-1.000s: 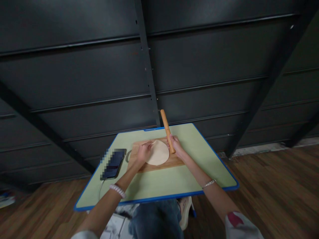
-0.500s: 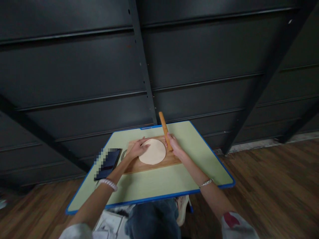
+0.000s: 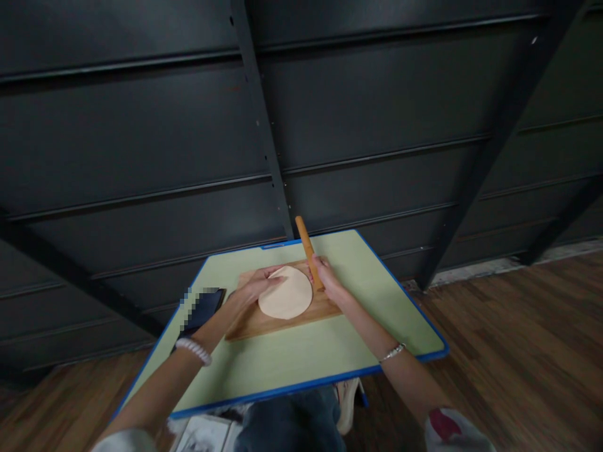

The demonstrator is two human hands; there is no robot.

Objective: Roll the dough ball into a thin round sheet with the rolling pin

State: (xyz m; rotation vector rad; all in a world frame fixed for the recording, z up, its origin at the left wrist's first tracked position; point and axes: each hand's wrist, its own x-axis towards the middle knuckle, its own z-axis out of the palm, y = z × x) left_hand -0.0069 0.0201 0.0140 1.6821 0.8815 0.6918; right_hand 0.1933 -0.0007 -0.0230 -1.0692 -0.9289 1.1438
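A flat, pale round of dough (image 3: 287, 300) lies on a wooden board (image 3: 264, 326). At its upper left edge is my left hand (image 3: 257, 285), thumb over the top of the sheet and fingers along the far edge, pinching it. The dough's outline rises to a slight point beside those fingers. My right hand (image 3: 327, 279) is wrapped round a wooden rolling pin (image 3: 305, 240) near its lower end. The pin tilts up and away, just right of the dough, its far end reaching past the table's back edge.
The board rests on a pale green table (image 3: 292, 358) with a blue rim. A dark tablet-like object (image 3: 207, 307), partly pixelated, lies at the left beside my forearm. Behind the table stands a dark panelled wall (image 3: 377, 107). My knees are below the front edge.
My left hand has gone from lying over the dough's edge to gripping it, and the dough's upper edge has become pointed. The right hand still holds the rolling pin. The view has shifted slightly.
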